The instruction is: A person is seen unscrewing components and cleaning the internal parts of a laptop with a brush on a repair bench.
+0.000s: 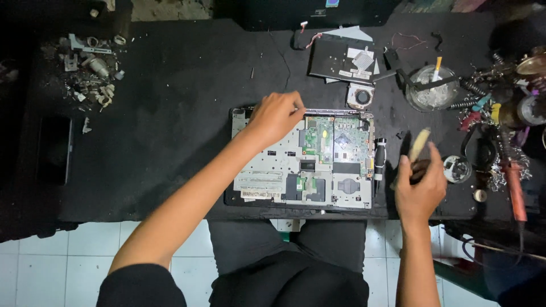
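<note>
Left hand (274, 117) grips the laptop chassis (267, 170) top edge; right hand (420, 185) clasps a brush (420, 144).

We note two bare forearms, uncovered from above the elbow to the wrist. The left hand (274, 116) and the right hand (420, 185) carry no gloves, and we can make out no rings, watch or wristband. At the left upper arm we see the edge of a short black sleeve (139, 285). Below, the lap is clothed in dark grey to black trousers (287, 264), the fabric plain and unpatterned, with creases across the thighs. We record no markings on the clothing.
</note>
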